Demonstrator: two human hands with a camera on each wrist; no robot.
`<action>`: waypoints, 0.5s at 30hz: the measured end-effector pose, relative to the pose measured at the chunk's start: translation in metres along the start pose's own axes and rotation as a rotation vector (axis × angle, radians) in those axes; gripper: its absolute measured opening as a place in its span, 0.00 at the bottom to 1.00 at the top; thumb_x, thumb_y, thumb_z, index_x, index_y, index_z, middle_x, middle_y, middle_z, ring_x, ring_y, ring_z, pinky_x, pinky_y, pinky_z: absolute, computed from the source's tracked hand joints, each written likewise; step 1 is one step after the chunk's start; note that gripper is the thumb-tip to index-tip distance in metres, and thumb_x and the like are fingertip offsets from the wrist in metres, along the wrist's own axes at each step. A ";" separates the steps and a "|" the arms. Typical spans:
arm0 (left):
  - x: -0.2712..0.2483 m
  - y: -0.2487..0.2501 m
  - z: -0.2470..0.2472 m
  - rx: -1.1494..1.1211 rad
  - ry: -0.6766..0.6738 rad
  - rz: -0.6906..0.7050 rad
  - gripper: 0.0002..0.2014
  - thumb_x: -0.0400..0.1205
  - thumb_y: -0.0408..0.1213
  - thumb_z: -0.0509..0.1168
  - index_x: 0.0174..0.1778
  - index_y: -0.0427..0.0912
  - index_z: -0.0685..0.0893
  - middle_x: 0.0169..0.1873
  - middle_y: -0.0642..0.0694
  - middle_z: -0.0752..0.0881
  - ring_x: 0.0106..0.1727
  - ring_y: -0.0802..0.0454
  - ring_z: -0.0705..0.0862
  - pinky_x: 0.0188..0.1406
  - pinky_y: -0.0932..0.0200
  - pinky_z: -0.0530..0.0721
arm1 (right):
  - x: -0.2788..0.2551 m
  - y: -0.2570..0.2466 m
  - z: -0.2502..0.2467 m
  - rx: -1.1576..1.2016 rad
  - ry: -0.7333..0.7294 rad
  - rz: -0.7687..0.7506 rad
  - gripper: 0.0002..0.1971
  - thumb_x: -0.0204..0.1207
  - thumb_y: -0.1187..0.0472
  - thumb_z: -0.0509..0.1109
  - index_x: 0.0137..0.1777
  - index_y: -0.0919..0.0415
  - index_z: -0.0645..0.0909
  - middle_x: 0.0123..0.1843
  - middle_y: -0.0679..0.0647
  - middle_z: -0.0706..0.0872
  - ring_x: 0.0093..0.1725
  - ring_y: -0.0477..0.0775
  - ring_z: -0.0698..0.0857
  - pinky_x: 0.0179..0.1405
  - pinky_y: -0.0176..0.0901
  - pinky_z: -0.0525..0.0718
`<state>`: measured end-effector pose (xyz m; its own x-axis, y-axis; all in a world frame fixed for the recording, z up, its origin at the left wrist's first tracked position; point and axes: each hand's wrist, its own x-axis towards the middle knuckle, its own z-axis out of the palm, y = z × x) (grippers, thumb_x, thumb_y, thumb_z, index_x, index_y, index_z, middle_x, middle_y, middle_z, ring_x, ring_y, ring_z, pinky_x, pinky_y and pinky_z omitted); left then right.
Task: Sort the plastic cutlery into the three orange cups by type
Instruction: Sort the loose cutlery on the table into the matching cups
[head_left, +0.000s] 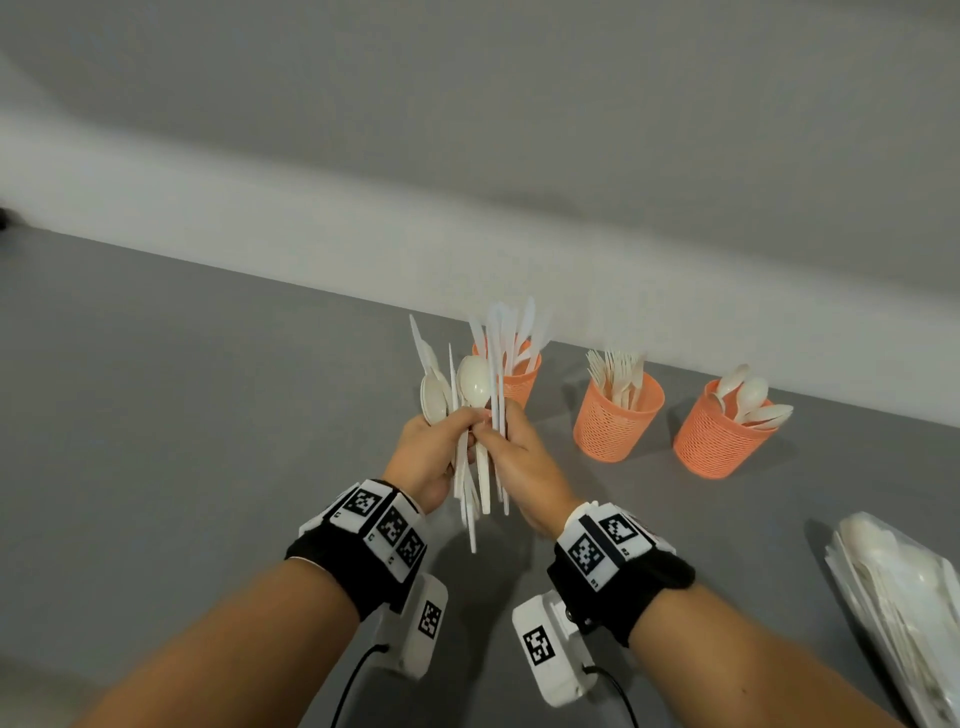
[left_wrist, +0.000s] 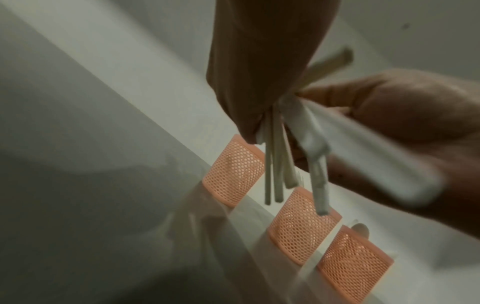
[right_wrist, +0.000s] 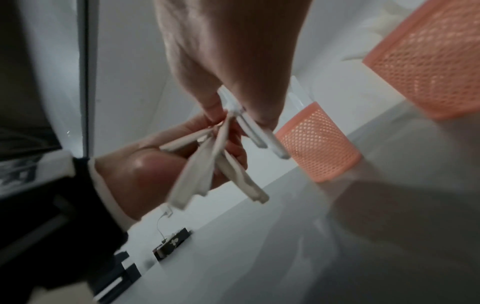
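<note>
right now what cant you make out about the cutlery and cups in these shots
- Held bundle: exact count and types, head view; pieces overlap, and the left hand and right hand cover the handles.
- Knife cup: mostly hidden behind the bundle.
- Plastic pack: cut off by the right edge.
- Wrist views: handles blurred.

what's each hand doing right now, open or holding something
Left hand: closed around a mixed bundle of white plastic cutlery, held upright.
Right hand: fingers pinching pieces in the same bundle, over the table in front of the cups.
</note>
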<state>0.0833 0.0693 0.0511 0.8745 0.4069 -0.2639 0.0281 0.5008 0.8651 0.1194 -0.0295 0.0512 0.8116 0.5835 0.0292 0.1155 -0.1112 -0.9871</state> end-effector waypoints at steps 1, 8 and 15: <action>0.001 0.001 -0.001 -0.009 -0.009 -0.006 0.04 0.77 0.29 0.66 0.42 0.33 0.86 0.28 0.41 0.87 0.30 0.48 0.86 0.37 0.54 0.87 | 0.000 0.001 0.001 0.055 0.016 0.011 0.13 0.85 0.62 0.55 0.68 0.58 0.71 0.60 0.55 0.83 0.57 0.45 0.85 0.53 0.29 0.84; 0.006 0.003 -0.006 0.050 -0.123 -0.045 0.05 0.81 0.31 0.62 0.44 0.35 0.83 0.32 0.45 0.88 0.33 0.53 0.89 0.41 0.58 0.87 | 0.012 -0.023 -0.020 0.045 0.121 -0.059 0.07 0.84 0.61 0.59 0.52 0.51 0.78 0.42 0.46 0.83 0.39 0.40 0.82 0.38 0.26 0.81; 0.000 0.005 0.005 0.263 -0.282 0.105 0.17 0.78 0.22 0.64 0.62 0.37 0.78 0.42 0.47 0.85 0.35 0.56 0.87 0.33 0.68 0.84 | 0.039 -0.051 -0.023 -0.344 0.185 -0.151 0.09 0.75 0.57 0.72 0.40 0.62 0.82 0.33 0.54 0.83 0.32 0.51 0.81 0.42 0.45 0.83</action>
<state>0.0856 0.0682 0.0575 0.9768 0.2019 -0.0721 0.0220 0.2403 0.9704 0.1583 -0.0199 0.1058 0.8564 0.4631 0.2282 0.4003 -0.3164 -0.8600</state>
